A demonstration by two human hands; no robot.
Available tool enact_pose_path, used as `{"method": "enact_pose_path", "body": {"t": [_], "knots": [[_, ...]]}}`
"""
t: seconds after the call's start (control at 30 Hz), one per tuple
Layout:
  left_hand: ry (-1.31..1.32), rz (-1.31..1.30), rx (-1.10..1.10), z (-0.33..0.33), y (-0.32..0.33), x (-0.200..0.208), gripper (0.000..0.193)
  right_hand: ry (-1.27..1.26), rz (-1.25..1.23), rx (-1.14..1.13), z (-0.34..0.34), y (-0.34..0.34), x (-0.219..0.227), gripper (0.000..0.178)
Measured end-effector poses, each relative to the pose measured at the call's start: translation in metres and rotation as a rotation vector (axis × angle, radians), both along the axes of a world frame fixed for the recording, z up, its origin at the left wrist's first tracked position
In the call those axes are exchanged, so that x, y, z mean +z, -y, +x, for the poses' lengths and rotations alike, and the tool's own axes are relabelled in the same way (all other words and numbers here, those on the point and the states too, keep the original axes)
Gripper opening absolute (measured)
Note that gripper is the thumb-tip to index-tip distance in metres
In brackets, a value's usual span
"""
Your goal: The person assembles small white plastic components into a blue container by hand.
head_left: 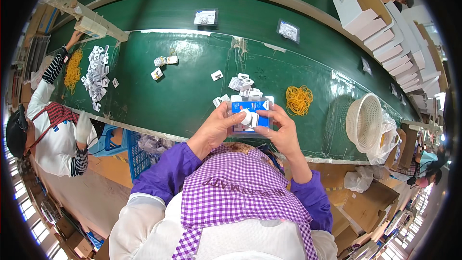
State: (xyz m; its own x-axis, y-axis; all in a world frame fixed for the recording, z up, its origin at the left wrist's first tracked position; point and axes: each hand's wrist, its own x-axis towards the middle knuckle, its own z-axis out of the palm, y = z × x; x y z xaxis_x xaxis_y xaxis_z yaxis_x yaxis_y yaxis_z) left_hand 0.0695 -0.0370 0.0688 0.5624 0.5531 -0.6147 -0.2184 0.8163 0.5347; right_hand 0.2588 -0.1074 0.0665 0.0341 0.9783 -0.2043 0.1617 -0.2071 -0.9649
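Close to the table's near edge, a clear plastic blister pack with a blue card [260, 106] is held between my two hands. A small white rounded piece [247, 117] lies against its front. My left hand [214, 126] grips the pack's left side, its thumb reaching over toward the white piece. On the opposite side my right hand [283, 129] has its fingers closed on the pack's edge. Just beyond the pack is a heap of small white folded papers [243, 83], and one white paper [217, 75] lies apart from it.
Yellow rubber bands [299, 100] lie to the right, before a white plastic basket [361, 120]. White bundles [165, 61] sit farther left. A co-worker [55, 130] works at the left by a larger paper pile [97, 74]. Packs [206, 17] lie on the green belt beyond.
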Motion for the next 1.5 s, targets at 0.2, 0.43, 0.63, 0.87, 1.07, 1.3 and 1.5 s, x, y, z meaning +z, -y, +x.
{"method": "enact_pose_path", "body": {"t": [0.2,0.43,0.63,0.87,1.07,1.3,1.5], "knots": [[0.048,0.019,0.016,-0.001,0.0,-0.002,0.047,0.053,0.056,-0.093,-0.007,0.006,-0.001,0.041],[0.08,0.016,0.048,0.003,0.0,0.0,0.048,-0.082,0.051,-0.238,-0.018,0.011,0.001,0.039],[0.112,0.008,0.03,0.003,-0.002,-0.001,0.043,-0.121,0.019,-0.247,-0.023,0.014,-0.007,0.039],[0.071,0.049,0.112,0.001,-0.002,0.001,0.038,-0.706,-0.068,-0.221,0.0,0.012,0.013,0.065],[-0.039,0.182,0.092,0.005,0.005,-0.002,0.045,-0.535,-0.15,-0.254,-0.013,0.013,-0.015,0.04],[-0.129,0.027,0.071,-0.03,0.017,-0.017,0.049,-0.647,-0.227,-0.191,-0.033,0.02,-0.03,0.02],[-0.169,0.152,0.14,-0.034,0.021,-0.029,0.051,-0.091,-0.081,-0.451,0.006,0.02,-0.113,0.015]]}}
